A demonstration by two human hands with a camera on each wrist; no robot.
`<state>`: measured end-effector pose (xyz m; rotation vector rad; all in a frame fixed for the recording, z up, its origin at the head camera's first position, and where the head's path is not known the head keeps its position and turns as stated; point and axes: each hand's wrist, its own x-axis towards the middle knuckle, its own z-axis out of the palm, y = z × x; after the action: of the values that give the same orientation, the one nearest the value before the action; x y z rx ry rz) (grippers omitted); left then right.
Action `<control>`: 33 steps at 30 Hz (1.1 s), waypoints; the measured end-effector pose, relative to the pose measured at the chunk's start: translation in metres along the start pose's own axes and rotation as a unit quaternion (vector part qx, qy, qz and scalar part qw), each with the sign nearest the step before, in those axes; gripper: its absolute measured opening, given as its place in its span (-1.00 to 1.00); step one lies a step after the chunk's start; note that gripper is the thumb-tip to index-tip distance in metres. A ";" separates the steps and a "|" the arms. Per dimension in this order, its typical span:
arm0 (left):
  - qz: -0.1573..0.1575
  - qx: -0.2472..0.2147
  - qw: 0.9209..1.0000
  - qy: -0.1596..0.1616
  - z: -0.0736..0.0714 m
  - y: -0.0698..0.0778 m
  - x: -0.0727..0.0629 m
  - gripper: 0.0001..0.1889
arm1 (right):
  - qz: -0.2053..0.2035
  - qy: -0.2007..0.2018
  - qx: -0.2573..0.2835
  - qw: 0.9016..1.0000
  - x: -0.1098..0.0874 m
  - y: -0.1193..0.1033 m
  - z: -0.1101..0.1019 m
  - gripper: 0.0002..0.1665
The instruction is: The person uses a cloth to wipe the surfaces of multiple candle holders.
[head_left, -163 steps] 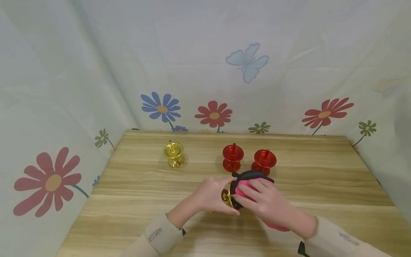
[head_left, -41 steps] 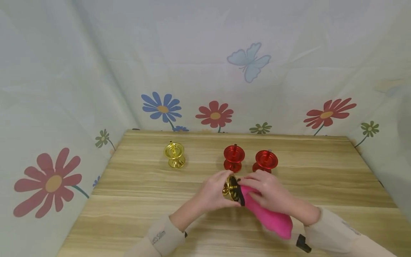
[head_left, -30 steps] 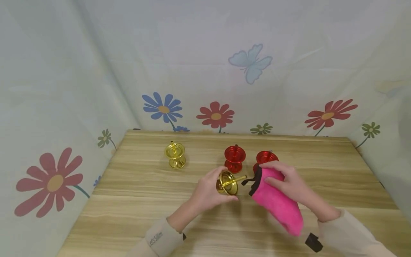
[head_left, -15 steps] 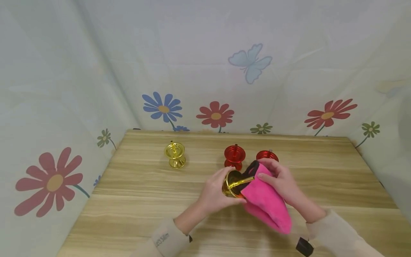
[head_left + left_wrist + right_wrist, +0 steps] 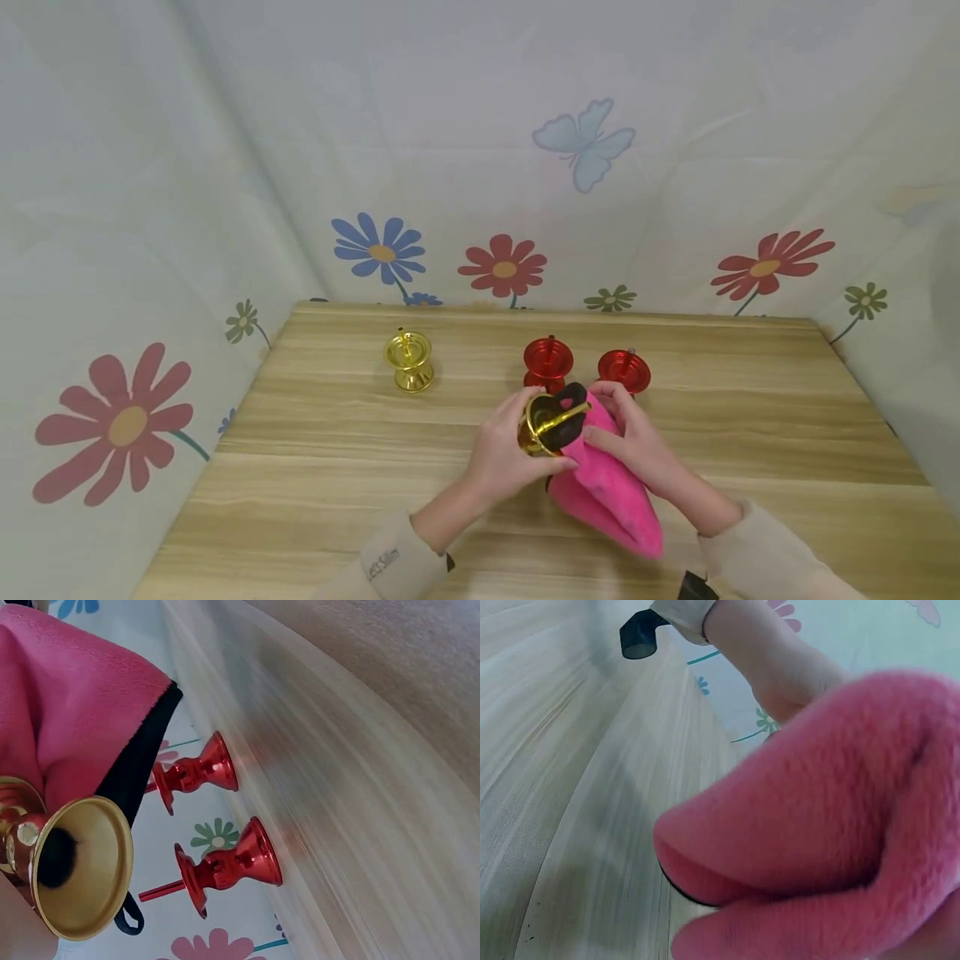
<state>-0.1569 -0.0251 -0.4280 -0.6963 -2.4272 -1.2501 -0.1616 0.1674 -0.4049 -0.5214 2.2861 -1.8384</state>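
My left hand (image 5: 498, 454) grips a shiny gold candle holder (image 5: 528, 437), tilted so its spike points to the right. In the left wrist view the flared base of this candle holder (image 5: 101, 862) faces the camera. My right hand (image 5: 630, 437) holds a plush pink cloth (image 5: 618, 492) with black edging, bunched and hanging down toward me. The black edge overlaps the dish around the spike in the head view. Folds of the pink cloth (image 5: 802, 802) fill much of the right wrist view and hide my right fingers there.
Another gold candle holder (image 5: 411, 358) stands upright at the back left of the wooden table (image 5: 315, 425). Two red candle holders, one in the middle (image 5: 547, 358) and one to the right (image 5: 628, 371), stand just beyond my hands. A flower-printed curtain (image 5: 450, 167) encloses the table.
The cloth covered the dish at first, then came away to the right, baring the spike. Since then my right hand has brought it back against the dish. The standing candle holders stayed put.
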 end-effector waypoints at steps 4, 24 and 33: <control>-0.008 -0.006 1.000 0.004 -0.001 -0.001 -0.001 -0.12 | 0.031 -0.032 -0.004 0.999 -0.001 -0.001 -0.001 -0.33; -0.033 -0.075 0.991 -0.103 -0.008 0.008 -0.002 -0.06 | -0.061 -0.016 -0.065 0.996 0.002 0.002 0.002 -0.27; -0.053 -0.111 0.975 -0.185 -0.018 0.003 0.008 -0.10 | -0.034 -0.020 -0.063 0.997 -0.001 0.001 0.001 -0.27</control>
<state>-0.1606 -0.0364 -0.4117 -0.9471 -2.6728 -1.5747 -0.1604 0.1673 -0.4060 -0.6551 2.3974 -1.7039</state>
